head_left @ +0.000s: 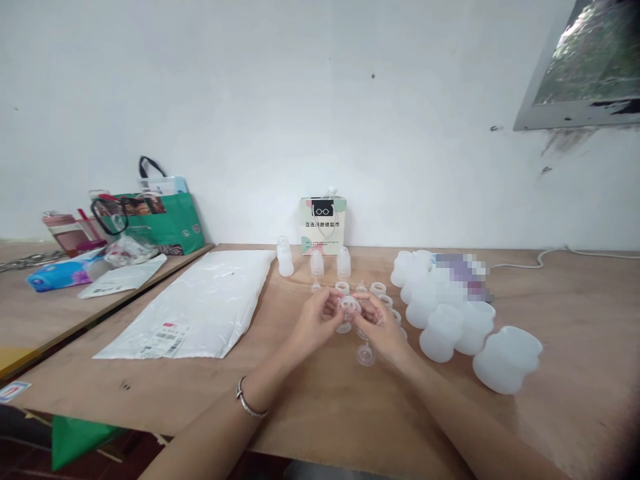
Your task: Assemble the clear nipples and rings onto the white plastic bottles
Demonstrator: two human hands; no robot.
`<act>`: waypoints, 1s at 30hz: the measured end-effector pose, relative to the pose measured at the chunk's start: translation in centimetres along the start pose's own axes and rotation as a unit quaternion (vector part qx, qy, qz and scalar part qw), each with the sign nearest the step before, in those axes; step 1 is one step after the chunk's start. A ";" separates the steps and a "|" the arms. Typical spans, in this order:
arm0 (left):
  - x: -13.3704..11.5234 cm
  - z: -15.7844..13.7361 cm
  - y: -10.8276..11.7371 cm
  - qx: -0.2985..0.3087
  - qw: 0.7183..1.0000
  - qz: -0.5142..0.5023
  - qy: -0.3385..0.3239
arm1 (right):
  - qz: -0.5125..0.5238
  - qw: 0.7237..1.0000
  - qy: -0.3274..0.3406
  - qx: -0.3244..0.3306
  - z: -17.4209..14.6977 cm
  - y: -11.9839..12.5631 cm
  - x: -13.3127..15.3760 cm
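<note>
Between the fingertips of my left hand (320,315) and my right hand (381,327) is a clear baby bottle nipple (349,306), perhaps with a collar ring; the fingers partly cover it. Both hands are closed on it, low over the table. Just in front of my right hand a loose nipple (365,355) lies on the wood. Around the hands stand several white collar rings (379,288) and more clear nipples (361,287), some hidden behind the fingers. To the right are several frosted, waisted bottle bodies (442,332).
An assembled bottle (285,256) and two capped tops (343,263) stand before a paper bag (323,230) at the wall. A white mailing bag (200,303) lies left. Further left are a green bag (173,223) and a tissue pack (63,270). A white cable (525,266) runs along the right back.
</note>
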State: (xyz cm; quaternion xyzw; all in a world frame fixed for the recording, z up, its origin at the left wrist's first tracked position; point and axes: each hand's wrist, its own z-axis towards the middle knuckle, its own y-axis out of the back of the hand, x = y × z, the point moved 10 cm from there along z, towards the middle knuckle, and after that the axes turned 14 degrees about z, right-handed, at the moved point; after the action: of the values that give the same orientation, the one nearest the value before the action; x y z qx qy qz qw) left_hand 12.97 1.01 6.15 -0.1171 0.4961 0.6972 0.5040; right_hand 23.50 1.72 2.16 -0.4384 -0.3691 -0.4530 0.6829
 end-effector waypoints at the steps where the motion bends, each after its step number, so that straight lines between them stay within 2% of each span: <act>1: -0.1 0.0 -0.2 0.005 1.000 0.004 -0.005 | -0.004 1.000 0.004 -0.002 0.0 0.1 0.1; 7: -0.4 -0.2 -0.5 0.009 1.000 0.025 -0.001 | -0.029 0.999 0.034 -0.019 -0.2 0.4 0.7; 12: -2.5 -0.5 0.0 0.006 0.989 0.129 -0.077 | -0.024 0.999 0.012 -0.028 -0.1 0.7 0.4; 16: -2.9 -0.5 0.7 -0.016 0.976 0.187 -0.106 | 0.070 0.997 -0.035 -0.011 -0.3 -0.1 0.4; 20: -3.1 -0.6 1.8 -0.059 0.974 0.188 -0.109 | 0.214 0.971 -0.107 -0.010 -0.6 -0.8 -0.3; 24: -4.1 -1.1 1.7 -0.052 0.970 0.198 -0.130 | 0.234 0.963 -0.131 0.018 -0.7 -1.6 -0.6; 27: -4.8 -1.6 1.2 -0.056 0.955 0.248 -0.151 | 0.229 0.964 -0.135 0.011 -0.8 -1.6 -1.0; 30: -5.3 -2.0 0.8 -0.092 0.925 0.327 -0.172 | 0.209 0.969 -0.135 -0.010 -0.8 -1.3 -1.2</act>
State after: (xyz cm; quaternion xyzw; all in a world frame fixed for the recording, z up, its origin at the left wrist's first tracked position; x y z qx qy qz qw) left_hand 14.14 -3.71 9.18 0.1278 0.3464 0.8751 0.3130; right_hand 21.97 1.02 1.13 -0.5697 -0.3536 -0.2407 0.7017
